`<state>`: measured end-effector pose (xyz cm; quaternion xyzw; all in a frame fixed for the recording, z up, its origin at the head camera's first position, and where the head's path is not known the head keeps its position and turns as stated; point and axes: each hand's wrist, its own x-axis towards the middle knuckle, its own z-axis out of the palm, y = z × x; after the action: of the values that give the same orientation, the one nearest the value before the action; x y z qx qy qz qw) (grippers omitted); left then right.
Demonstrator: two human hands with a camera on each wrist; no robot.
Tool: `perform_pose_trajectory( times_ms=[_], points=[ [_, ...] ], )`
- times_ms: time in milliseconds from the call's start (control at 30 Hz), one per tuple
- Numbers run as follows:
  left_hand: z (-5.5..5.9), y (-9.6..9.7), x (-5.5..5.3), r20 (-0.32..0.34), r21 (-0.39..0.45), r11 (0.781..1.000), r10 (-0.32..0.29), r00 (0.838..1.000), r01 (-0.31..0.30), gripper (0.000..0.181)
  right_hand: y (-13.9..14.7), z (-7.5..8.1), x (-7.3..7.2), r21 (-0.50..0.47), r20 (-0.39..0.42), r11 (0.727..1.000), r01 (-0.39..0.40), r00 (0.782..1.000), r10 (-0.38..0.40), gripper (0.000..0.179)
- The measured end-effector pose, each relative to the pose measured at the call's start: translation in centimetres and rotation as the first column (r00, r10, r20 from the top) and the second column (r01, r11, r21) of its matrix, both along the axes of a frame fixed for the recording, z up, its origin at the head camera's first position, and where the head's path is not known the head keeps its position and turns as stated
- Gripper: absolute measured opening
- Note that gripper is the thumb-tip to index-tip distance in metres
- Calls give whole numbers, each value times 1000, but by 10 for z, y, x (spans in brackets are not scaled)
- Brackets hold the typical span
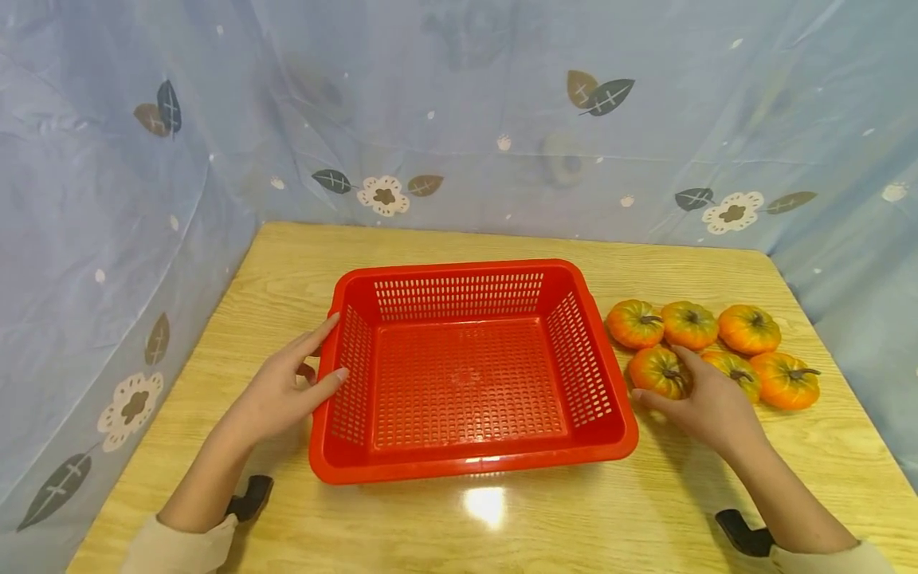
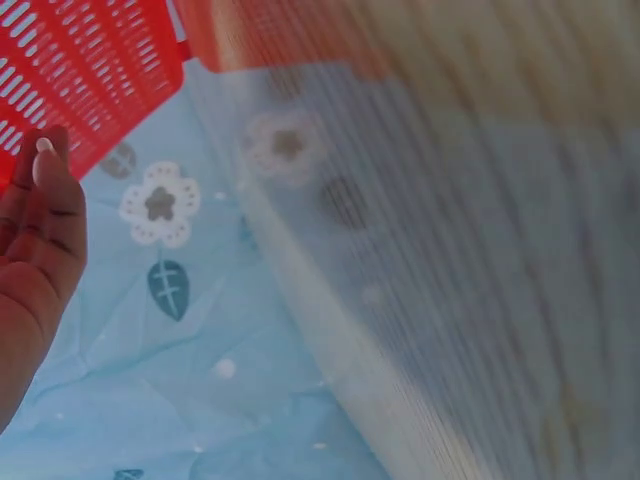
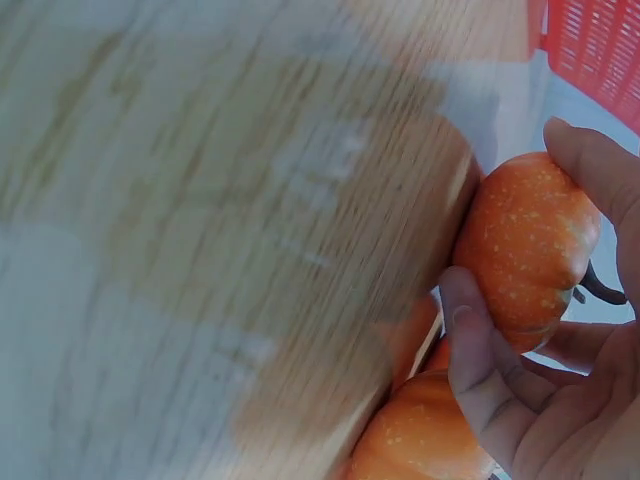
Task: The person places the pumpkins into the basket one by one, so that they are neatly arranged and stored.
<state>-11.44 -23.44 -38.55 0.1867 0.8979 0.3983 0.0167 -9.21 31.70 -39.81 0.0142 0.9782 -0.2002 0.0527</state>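
Observation:
A red plastic basket [image 1: 469, 470] with slotted walls stands on the table. My left hand [image 1: 287, 391] holds its left rim, thumb and index fingertip over the edge, the other fingers partly hidden below it. In the left wrist view the fingers [image 2: 50, 200] overlap the basket's slotted side [image 2: 110, 70]. To the right of the basket, my right hand [image 1: 710, 402] grips a small orange-green pumpkin [image 1: 654, 371] with a dark stem. The right wrist view has thumb and fingers spread around this pumpkin [image 3: 520, 245], close over the wooden tabletop [image 3: 200, 200].
Several more small pumpkins cluster beside the right hand, among them one at the back left [image 1: 631, 325] and one at the far right [image 1: 786, 384]. A light blue patterned curtain [image 1: 459, 104] hangs behind the table and along both sides.

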Motion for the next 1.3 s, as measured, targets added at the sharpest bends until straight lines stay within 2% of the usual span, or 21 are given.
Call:
perform_pose_trajectory(
  times_ms=[167, 267, 533, 700, 833, 1033, 1133, 1300],
  points=[
    [2, 1, -1, -31, -39, 999, -5, 1000, 4, 75, 2, 5, 1, -10, 45, 999, 37, 998, -36, 110],
    [3, -1, -2, -28, -62, 998, 5, 1000, -7, 75, 0, 16, -2, -5, 32, 999, 46, 998, -46, 108],
    [6, -8, 1, 6, -100, 995, 30, 1000, -29, 76, -19, 69, -20, -12, -30, 999, 44, 999, -44, 108],
    [5, -11, 2, 7, -120, 992, 26, 1000, -25, 76, -40, 97, -33, -54, -73, 998, 33, 997, -37, 107],
    [6, -10, 0, 17, -129, 992, 7, 1000, -5, 76, -66, 118, -48, -77, -118, 997, -19, 993, 10, 106],
    [5, -7, -4, 48, -112, 994, -12, 999, 17, 77, -117, 146, -71, -108, -183, 982, -155, 974, 134, 101],
    [4, -6, -3, 63, -107, 994, -12, 998, 19, 77, -147, 149, -81, -139, -210, 960, -244, 954, 213, 91],
    [6, -7, -1, 71, -106, 994, -18, 997, 26, 77, -194, 138, -96, -148, -220, 918, -368, 917, 332, 81]
  ],
)
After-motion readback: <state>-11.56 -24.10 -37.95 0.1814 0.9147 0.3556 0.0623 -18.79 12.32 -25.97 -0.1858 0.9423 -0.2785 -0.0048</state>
